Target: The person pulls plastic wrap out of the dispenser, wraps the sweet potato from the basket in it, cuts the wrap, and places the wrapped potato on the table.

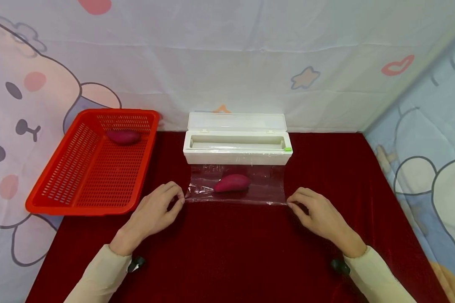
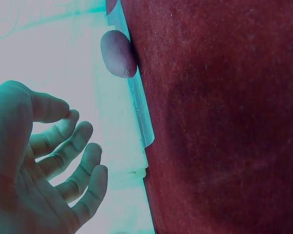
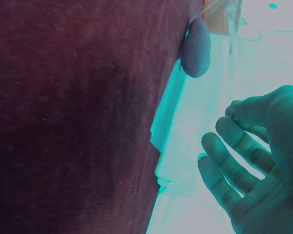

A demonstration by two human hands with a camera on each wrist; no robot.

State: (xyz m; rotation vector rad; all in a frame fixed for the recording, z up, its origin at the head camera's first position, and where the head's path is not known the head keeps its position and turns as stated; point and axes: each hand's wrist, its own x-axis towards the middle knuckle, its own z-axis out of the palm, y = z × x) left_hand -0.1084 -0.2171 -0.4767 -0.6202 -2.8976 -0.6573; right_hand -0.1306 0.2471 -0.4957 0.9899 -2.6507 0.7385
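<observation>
A sheet of clear plastic wrap [image 1: 267,185] stretches toward me from a white wrap dispenser [image 1: 238,158] whose lid stands up. On the sheet lies a purple sweet potato [image 1: 233,183], its narrower end to the left. My left hand [image 1: 155,212] pinches the near left corner of the wrap between thumb and index finger. At the near right corner, my right hand [image 1: 318,214] pinches the film the same way. The right wrist view shows that thumb [image 3: 254,109] pressed against the index fingertip, other fingers loosely bent. The left wrist view also has the sweet potato [image 2: 118,53].
A red plastic basket [image 1: 136,205] stands on the left, holding another purple sweet potato [image 1: 123,136]. A small green piece [image 1: 287,149] sits at the dispenser's right end. Dark red cloth [image 1: 235,256] covers the table, and a printed curtain [image 1: 242,80] hangs behind it.
</observation>
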